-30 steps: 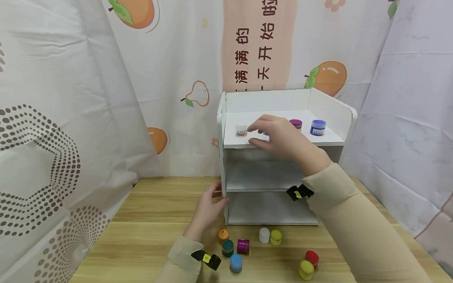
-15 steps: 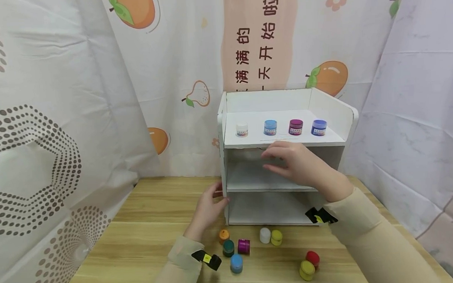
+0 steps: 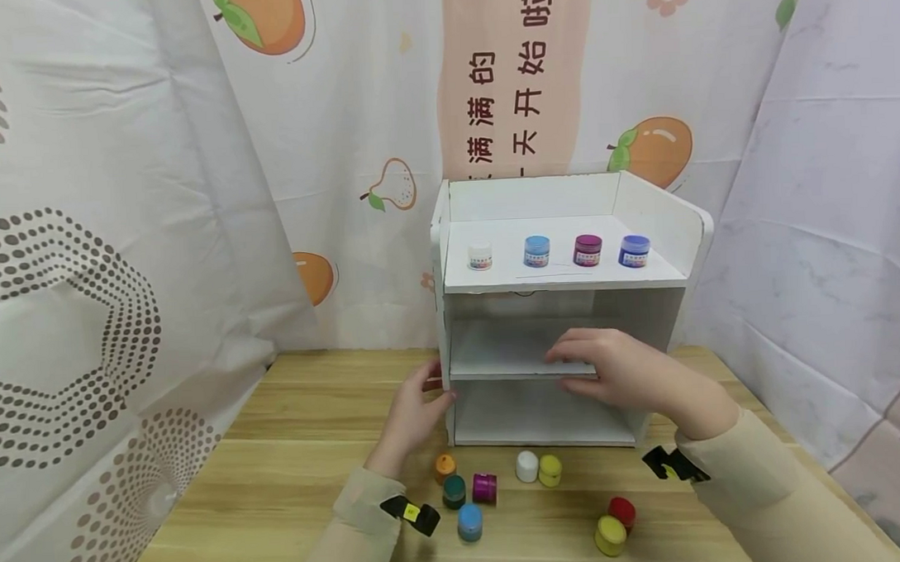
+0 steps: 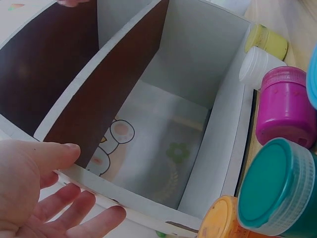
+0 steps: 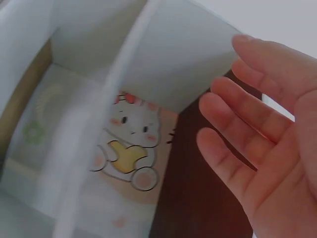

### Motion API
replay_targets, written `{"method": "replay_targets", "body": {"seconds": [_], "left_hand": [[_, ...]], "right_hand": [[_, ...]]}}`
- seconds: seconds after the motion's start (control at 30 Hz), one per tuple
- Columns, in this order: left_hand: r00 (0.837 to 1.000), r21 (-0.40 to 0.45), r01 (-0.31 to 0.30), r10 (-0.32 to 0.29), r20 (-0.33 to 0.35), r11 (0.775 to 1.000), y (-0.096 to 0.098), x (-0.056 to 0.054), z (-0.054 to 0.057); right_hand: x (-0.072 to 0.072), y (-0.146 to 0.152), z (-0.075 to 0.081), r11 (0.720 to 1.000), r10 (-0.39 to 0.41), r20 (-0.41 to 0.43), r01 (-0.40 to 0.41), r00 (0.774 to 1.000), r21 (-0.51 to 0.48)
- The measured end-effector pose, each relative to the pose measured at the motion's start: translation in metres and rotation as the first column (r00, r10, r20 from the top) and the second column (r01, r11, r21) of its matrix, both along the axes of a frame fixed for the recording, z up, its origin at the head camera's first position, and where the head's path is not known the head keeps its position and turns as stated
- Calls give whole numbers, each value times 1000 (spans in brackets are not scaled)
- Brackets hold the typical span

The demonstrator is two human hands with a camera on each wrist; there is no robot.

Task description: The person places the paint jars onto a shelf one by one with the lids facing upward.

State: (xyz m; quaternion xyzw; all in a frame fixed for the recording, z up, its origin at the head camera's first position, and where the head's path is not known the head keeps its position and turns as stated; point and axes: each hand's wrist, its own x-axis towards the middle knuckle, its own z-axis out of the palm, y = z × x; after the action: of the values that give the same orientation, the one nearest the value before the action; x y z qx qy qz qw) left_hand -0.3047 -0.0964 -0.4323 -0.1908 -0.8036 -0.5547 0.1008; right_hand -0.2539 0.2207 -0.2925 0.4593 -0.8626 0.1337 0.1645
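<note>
A white shelf unit (image 3: 542, 372) stands on the wooden table. My left hand (image 3: 416, 410) holds its left side panel low down. In the left wrist view the thumb (image 4: 58, 154) lies over the panel's front edge, with the other fingers along its outer face. My right hand (image 3: 620, 370) hovers in front of the middle shelf, fingers loosely bent and holding nothing. Four-sided order aside, the top shelf bears upright paint jars in a row: white (image 3: 480, 256), light blue (image 3: 537, 251), magenta (image 3: 587, 250) and dark blue (image 3: 634, 251).
Several paint jars lie or stand before the shelf: an orange jar (image 3: 445, 468), a dark green jar (image 3: 454, 492), a light blue jar (image 3: 469, 522), a purple jar (image 3: 484, 488), a white jar (image 3: 527, 467) and yellow and red ones. Patterned curtains (image 3: 360, 259) hang behind.
My right hand has come away from the light blue jar on the top shelf and moved down and right. The left hand has kept its place on the side panel.
</note>
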Motion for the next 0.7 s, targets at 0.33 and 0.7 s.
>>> {"method": "replay_targets", "body": {"seconds": [0.33, 0.7], "left_hand": [[1000, 15, 6, -6, 5, 1000, 2, 2, 1], [1000, 14, 0, 0, 7, 1000, 0, 0, -1]], "right_hand": [[10, 25, -32, 985, -97, 188, 68, 977, 156], [24, 37, -51, 961, -171, 365, 73, 915, 266]]}}
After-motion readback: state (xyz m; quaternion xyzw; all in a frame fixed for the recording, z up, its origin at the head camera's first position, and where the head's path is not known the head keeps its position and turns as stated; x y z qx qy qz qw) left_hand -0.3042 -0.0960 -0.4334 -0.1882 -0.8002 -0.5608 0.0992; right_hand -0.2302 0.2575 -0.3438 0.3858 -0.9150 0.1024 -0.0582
